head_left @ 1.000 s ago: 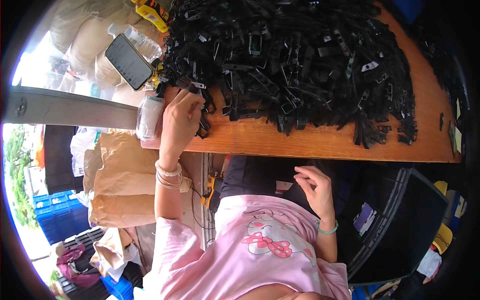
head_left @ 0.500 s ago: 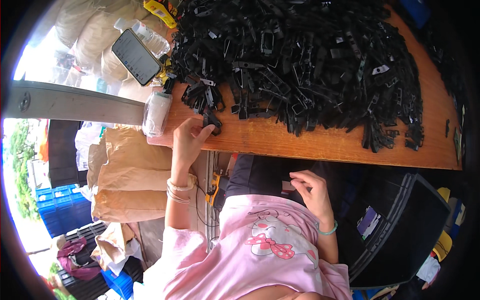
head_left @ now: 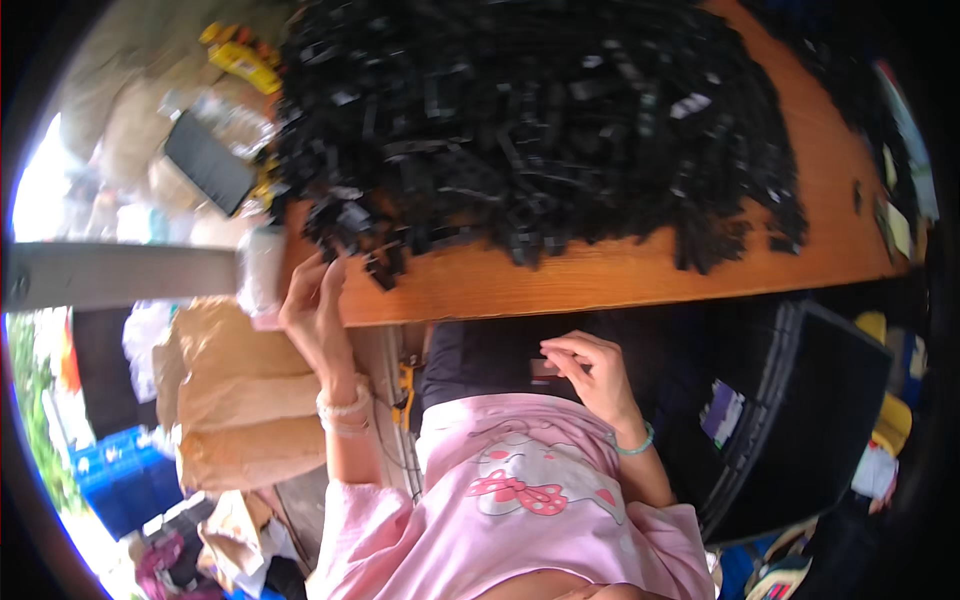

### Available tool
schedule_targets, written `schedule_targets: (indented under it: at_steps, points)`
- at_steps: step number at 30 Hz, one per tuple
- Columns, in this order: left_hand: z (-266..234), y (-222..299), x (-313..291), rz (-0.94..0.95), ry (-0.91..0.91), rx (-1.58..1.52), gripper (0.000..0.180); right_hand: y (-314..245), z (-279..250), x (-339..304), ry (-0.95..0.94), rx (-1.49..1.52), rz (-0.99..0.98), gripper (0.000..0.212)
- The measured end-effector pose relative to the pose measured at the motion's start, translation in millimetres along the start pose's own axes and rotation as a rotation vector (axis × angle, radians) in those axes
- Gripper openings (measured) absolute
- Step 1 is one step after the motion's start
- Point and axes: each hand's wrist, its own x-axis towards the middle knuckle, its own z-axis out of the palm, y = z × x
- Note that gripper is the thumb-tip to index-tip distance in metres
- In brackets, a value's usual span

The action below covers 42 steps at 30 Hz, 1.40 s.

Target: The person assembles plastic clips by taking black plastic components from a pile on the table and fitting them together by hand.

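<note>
A big heap of thin black plastic parts (head_left: 540, 130) covers most of the wooden table (head_left: 520, 287). At its near left end, a smaller clump of black parts (head_left: 350, 225) reaches toward the table's edge. My left hand (head_left: 318, 305) is at that clump, thumb and fingers slightly apart and fingertips against the parts; blur obscures the exact contact. Beside it, a single dark part (head_left: 383, 274) lies at the clump's near side. My right hand (head_left: 595, 375) hovers over my lap, fingers loosely bent and thumb apart. Below its fingertips shows a small pale-and-reddish patch (head_left: 544, 370).
Left of the heap are a phone (head_left: 210, 163), a clear plastic bottle (head_left: 235, 120), a yellow packet (head_left: 243, 62) and a white wrapped roll (head_left: 262, 270). A grey metal bar (head_left: 130, 275) runs beside a brown paper sack (head_left: 235, 400). A black case (head_left: 800, 430) stands at my right.
My left hand has moved left, away from the single dark part, toward the clump. The whole view has shifted and blurred. My right hand keeps nearly the same pose over my lap.
</note>
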Motion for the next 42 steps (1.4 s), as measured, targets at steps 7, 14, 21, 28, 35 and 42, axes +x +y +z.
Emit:
schedule_targets:
  at_steps: [7,14,21,28,35,42]
  points:
    - [49.2,36.6,-63.2,-0.26,-0.49,-0.345,0.018,-20.6,-64.3,1.3,0.797,0.043,-0.15,0.01]
    - [104.9,44.6,-92.1,-0.385,-0.964,-0.395,0.042,-25.0,-133.8,31.8,0.925,-0.862,-0.306,0.012]
    - [142.8,43.9,-104.8,-0.278,-0.921,-0.647,0.034,-34.7,-141.0,32.0,1.053,-1.218,-0.377,0.011]
    - [152.2,48.4,-105.6,-0.292,-0.992,-0.667,0.034,-50.0,-89.5,11.7,0.576,-0.472,-0.382,0.014]
    - [153.7,49.4,-105.2,-0.323,-1.05,-0.732,0.034,-45.0,-83.3,8.1,0.537,-0.563,-0.428,0.022]
    - [180.3,64.3,-108.3,-0.224,-1.174,-0.563,0.029,-23.7,-89.2,-19.0,0.736,-0.262,-0.47,0.013]
